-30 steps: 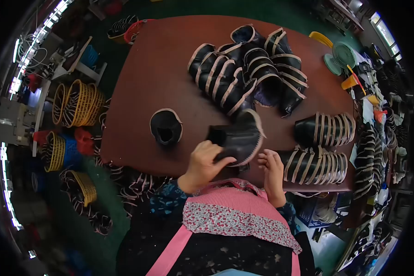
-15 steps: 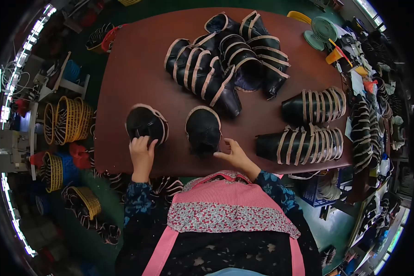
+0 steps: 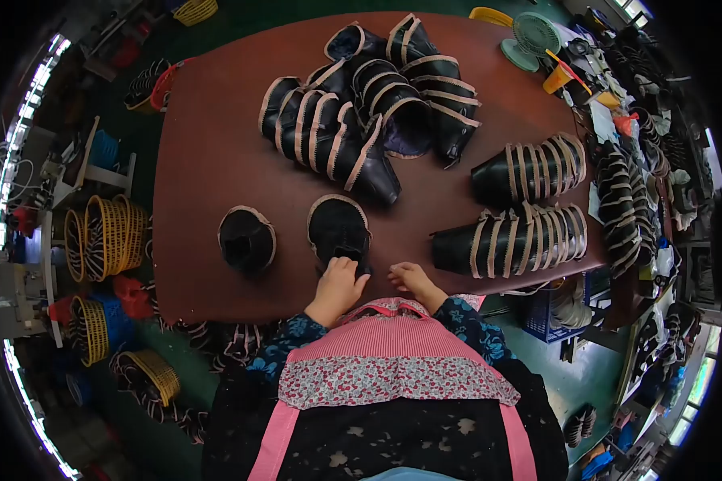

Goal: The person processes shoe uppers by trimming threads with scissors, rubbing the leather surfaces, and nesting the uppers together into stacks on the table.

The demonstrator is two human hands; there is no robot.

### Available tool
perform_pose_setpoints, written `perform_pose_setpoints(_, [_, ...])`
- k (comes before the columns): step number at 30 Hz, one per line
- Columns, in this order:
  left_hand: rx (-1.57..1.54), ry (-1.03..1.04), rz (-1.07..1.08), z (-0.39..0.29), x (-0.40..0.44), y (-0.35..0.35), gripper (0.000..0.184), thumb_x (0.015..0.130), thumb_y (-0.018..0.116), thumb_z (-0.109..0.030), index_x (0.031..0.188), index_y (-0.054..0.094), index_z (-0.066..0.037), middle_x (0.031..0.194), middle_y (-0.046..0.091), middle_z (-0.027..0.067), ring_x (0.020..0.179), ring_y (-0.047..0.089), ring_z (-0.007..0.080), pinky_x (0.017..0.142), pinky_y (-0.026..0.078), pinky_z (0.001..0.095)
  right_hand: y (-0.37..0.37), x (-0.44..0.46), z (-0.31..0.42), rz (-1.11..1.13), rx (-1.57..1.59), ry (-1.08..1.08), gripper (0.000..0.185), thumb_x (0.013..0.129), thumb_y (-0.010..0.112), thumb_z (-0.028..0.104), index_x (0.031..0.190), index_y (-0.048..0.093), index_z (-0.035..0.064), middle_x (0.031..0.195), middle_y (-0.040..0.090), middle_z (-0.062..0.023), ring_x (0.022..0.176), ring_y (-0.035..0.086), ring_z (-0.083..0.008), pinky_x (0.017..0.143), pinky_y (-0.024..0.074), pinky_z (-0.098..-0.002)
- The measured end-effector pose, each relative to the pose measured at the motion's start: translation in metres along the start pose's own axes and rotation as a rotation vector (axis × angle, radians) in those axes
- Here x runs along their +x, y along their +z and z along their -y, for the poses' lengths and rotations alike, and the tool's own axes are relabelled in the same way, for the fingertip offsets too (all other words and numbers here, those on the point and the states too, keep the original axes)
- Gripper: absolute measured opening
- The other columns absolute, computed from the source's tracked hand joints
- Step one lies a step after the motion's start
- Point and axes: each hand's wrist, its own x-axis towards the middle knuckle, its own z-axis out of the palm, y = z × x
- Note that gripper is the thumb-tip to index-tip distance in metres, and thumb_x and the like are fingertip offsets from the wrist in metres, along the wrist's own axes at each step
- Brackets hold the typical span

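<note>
My left hand [image 3: 339, 287] is closed on the near end of a black shoe upper [image 3: 337, 224] with a pale toothed edge, which lies on the brown table [image 3: 208, 144]. Just right of it, my right hand [image 3: 417, 282] hovers by the table's near edge, fingers loosely bent and apart, with nothing visible in them. A second black shoe upper [image 3: 247, 239] rests alone to the left. Farther back lies a loose heap of nested black shoe uppers [image 3: 317, 132]. Two nested rows of uppers, one upper row [image 3: 529, 170] and one lower row [image 3: 509, 243], lie on the right.
A green fan [image 3: 535, 36] and an orange cup [image 3: 557, 78] stand at the far right corner. More stacked uppers [image 3: 622, 208] line the right side. Yellow baskets [image 3: 120, 232] stand on the floor at left, and a blue crate [image 3: 547, 317] is below the table's right edge.
My left hand has left the left upper and moved right onto the second one. My right hand has drawn away from that upper. The view has shifted slightly.
</note>
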Motion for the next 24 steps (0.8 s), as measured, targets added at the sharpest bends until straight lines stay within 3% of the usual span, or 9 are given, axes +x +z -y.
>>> perform_pose_setpoints(4, [-0.085,-0.438,0.579,0.026,0.044,0.050,0.056,0.100,0.057,-0.041,0.100,0.070,0.013,0.106,0.066,0.0387,0.107,0.064,0.0498,0.096,0.050,0.0503,-0.001,-0.005,-0.017,0.060,-0.064,0.018,0.032,0.101,0.062,0.034,0.119,0.067,0.0078,0.098,0.071,-0.0026,0.080,0.062,-0.0108,0.066,0.0488,-0.0259])
perform_pose_setpoints(7, [-0.237,-0.470,0.479,0.037,0.051,0.055,0.067,0.102,0.049,-0.049,0.110,0.067,0.016,0.113,0.063,0.0404,0.113,0.061,0.0513,0.100,0.048,0.0496,-0.011,-0.009,-0.025,-0.123,-0.518,-0.486,0.037,0.096,0.066,0.030,0.122,0.065,0.0044,0.097,0.073,-0.0112,0.086,0.069,-0.0334,0.079,0.0565,-0.0413])
perform_pose_setpoints(8, [-0.260,-0.476,0.485,0.031,0.049,0.045,0.070,0.102,0.048,-0.050,0.113,0.065,0.017,0.115,0.062,0.0409,0.114,0.061,0.0507,0.100,0.048,0.0487,-0.010,-0.017,-0.016,-0.156,-0.602,-0.575,0.044,0.092,0.068,0.028,0.129,0.062,0.0052,0.113,0.070,-0.0177,0.106,0.064,-0.0438,0.093,0.0534,-0.0480])
perform_pose_setpoints(11, [-0.395,-0.516,0.481,0.012,0.037,0.005,0.075,0.102,0.049,-0.053,0.119,0.061,0.019,0.118,0.064,0.0399,0.117,0.063,0.0465,0.099,0.049,0.0452,-0.001,-0.016,-0.003,-0.272,-0.898,-0.759,0.058,0.087,0.071,0.026,0.141,0.056,0.0116,0.151,0.047,-0.0191,0.136,0.044,-0.0415,0.105,0.0457,-0.0492])
perform_pose_setpoints(14, [-0.648,-0.621,0.514,0.005,0.019,-0.019,0.069,0.102,0.055,-0.048,0.122,0.061,0.017,0.116,0.069,0.0315,0.113,0.066,0.0346,0.095,0.050,0.0404,0.016,-0.009,0.015,-0.285,-1.049,-0.830,0.069,0.089,0.067,0.028,0.153,0.042,0.0148,0.157,0.038,-0.0168,0.141,0.040,-0.0432,0.109,0.0395,-0.0573])
perform_pose_setpoints(20, [-0.954,-0.613,0.044,-0.018,-0.018,-0.049,0.047,0.101,0.064,-0.032,0.117,0.067,0.012,0.111,0.071,0.0131,0.100,0.066,0.0212,0.087,0.052,0.0340,0.043,0.013,-0.020,0.357,-1.424,-1.077,0.053,0.094,0.061,0.044,0.141,0.059,0.0180,0.163,0.032,-0.0135,0.149,0.028,-0.0397,0.111,0.0295,-0.0679])
perform_pose_setpoints(21, [-0.904,-0.652,0.046,-0.021,-0.019,-0.052,0.045,0.101,0.065,-0.031,0.115,0.067,0.012,0.110,0.071,0.0125,0.099,0.066,0.0207,0.086,0.052,0.0339,0.041,0.012,-0.032,0.259,-1.389,-1.042,0.053,0.094,0.061,0.044,0.141,0.059,0.0180,0.163,0.032,-0.0135,0.149,0.028,-0.0397,0.111,0.0295,-0.0679])
perform_pose_setpoints(23, [-0.848,-0.646,0.103,-0.011,-0.016,-0.050,0.044,0.100,0.067,-0.031,0.112,0.068,0.012,0.110,0.071,0.0120,0.098,0.066,0.0202,0.086,0.052,0.0338,0.033,0.011,-0.051,0.623,-1.124,-0.855,0.046,0.097,0.059,0.042,0.131,0.067,0.0133,0.150,0.051,-0.0163,0.139,0.046,-0.0382,0.107,0.0401,-0.0593])
perform_pose_setpoints(24, [-0.828,-0.649,0.096,-0.007,-0.011,-0.046,0.051,0.098,0.069,-0.034,0.119,0.063,0.013,0.117,0.068,0.0155,0.105,0.064,0.0230,0.090,0.051,0.0351,0.023,0.003,-0.053,0.560,-1.109,-0.841,0.046,0.097,0.059,0.042,0.131,0.067,0.0133,0.150,0.051,-0.0163,0.139,0.046,-0.0382,0.107,0.0401,-0.0593])
